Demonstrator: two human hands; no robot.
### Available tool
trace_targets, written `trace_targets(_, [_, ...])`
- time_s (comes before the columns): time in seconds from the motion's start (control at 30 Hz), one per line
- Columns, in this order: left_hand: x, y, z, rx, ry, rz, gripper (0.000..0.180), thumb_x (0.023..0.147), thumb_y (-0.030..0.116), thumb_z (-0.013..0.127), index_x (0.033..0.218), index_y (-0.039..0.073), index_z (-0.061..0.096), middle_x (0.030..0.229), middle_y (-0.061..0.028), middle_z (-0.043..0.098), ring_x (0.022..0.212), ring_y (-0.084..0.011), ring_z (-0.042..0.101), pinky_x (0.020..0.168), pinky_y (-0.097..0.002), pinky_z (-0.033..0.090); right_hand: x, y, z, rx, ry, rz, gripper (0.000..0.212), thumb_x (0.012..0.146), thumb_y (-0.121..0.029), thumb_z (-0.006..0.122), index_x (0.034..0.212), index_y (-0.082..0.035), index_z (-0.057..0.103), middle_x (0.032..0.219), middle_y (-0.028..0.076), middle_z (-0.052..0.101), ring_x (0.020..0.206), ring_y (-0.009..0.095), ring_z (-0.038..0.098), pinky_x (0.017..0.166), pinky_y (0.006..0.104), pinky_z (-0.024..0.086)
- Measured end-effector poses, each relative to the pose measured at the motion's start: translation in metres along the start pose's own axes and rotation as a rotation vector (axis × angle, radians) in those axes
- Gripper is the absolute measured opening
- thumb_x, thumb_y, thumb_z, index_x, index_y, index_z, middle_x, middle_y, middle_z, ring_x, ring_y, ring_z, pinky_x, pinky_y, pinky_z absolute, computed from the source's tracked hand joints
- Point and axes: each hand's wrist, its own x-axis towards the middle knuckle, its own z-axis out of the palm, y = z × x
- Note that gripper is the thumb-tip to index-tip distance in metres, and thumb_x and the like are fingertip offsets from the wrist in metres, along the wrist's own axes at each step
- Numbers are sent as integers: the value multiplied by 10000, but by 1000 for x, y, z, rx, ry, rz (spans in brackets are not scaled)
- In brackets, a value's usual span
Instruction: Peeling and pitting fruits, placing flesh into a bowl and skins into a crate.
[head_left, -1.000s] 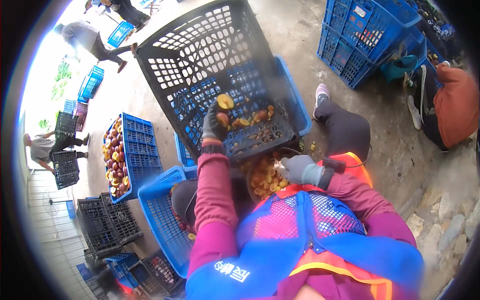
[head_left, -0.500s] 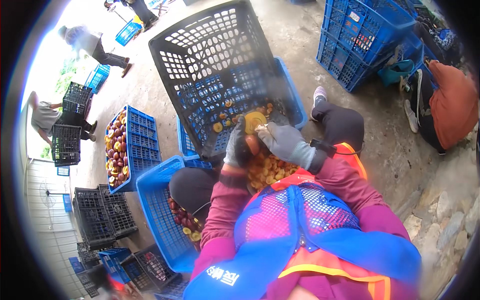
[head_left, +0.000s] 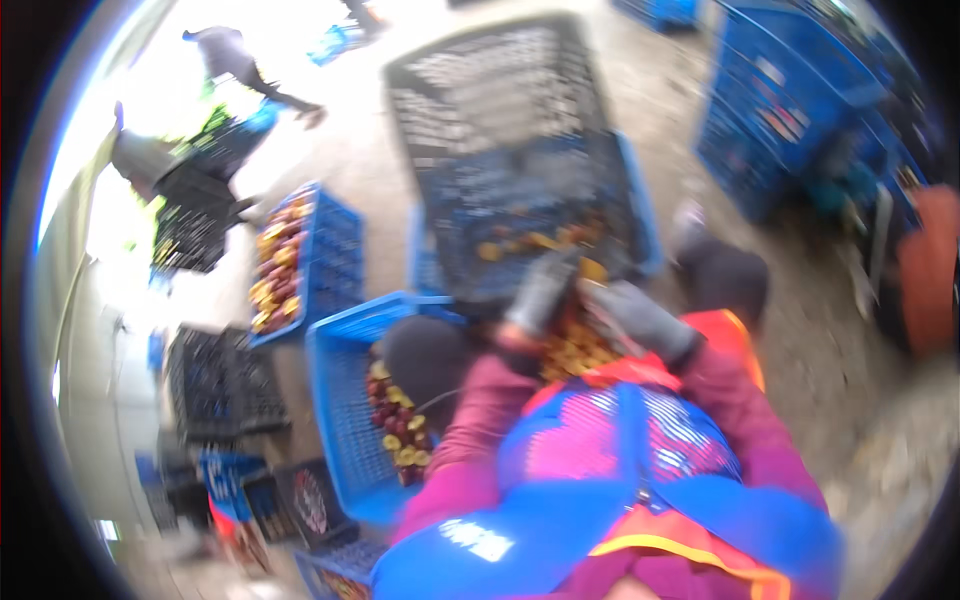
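Observation:
Both hands wear grey gloves and meet above a heap of cut yellow fruit pieces (head_left: 572, 352) close to my body. My left hand (head_left: 543, 292) is curled, its fingers around a yellow-fleshed fruit (head_left: 593, 270) that shows between the two hands. Fingers bent, my right hand (head_left: 634, 315) comes in from the other side; what it grips is smeared by motion. Just beyond them a black slatted crate (head_left: 500, 105) is tipped toward me, several yellow pieces (head_left: 540, 240) lying in its near part. A blue crate (head_left: 640, 200) shows behind and under it.
Left of my knee stands a blue crate (head_left: 335, 400) with red-skinned cut fruit (head_left: 400, 420); farther left is another full blue crate (head_left: 335, 255). Black crates (head_left: 225, 385) stand beyond. Stacked blue crates (head_left: 790, 100) and a person in orange (head_left: 930, 270) are at right. A person carries dark crates (head_left: 195, 215).
The whole view has shifted and blurred, with the scene sliding right. My hands stay together over the fruit heap. At the far left, the person with the crates has changed position.

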Motion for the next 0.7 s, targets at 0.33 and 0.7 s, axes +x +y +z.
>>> trace_targets(0.33, [-14, -12, -27, -555, 170, -185, 392, 1073, 437, 529, 1130, 70, 654, 986, -42, 661, 912, -194, 617, 821, -343, 499, -21, -3, 33, 391, -270, 240, 451, 1100, -427, 478, 965, -33, 650, 627, 8, 548, 481, 117, 523, 414, 295, 393])
trace_targets(0.7, [-127, 46, -241, 1259, 680, -599, 587, 934, 476, 692, 1345, 62, 628, 1358, -225, 607, 1191, -352, 631, 1003, -444, 515, 6, 126, -1, -877, -165, 113, 515, 1013, -549, 503, 955, -67, 675, 886, 250, 709, 864, 468, 679, 774, 559, 513])
